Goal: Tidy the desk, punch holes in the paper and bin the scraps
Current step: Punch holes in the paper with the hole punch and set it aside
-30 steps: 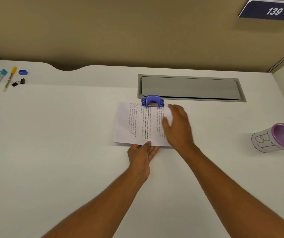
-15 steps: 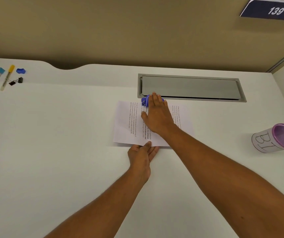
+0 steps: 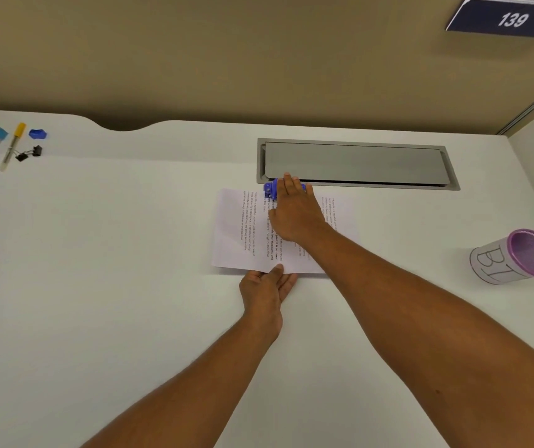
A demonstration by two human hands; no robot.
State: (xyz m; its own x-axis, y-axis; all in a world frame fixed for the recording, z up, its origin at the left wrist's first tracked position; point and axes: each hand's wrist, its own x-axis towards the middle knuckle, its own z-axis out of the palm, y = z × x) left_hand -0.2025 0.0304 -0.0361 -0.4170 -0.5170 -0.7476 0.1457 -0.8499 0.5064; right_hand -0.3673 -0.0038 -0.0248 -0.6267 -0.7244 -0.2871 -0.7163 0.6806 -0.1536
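**Hand on the punch, sheets pinned**

Nearest us, the left hand [image 3: 267, 287] pinches the near edge of the paper [image 3: 243, 234] mid-desk [image 3: 97, 286], thumb on top. Thin, limp sheets (they'd slide or buckle easily), so holding that edge flat makes sense. Farther on, the right hand [image 3: 294, 211] lies with straight fingers pressing the blue hole punch [image 3: 269, 189] at the paper's far edge; probably bearing down, though the lever is hidden. The purple cup [image 3: 517, 257] waits by the right edge.
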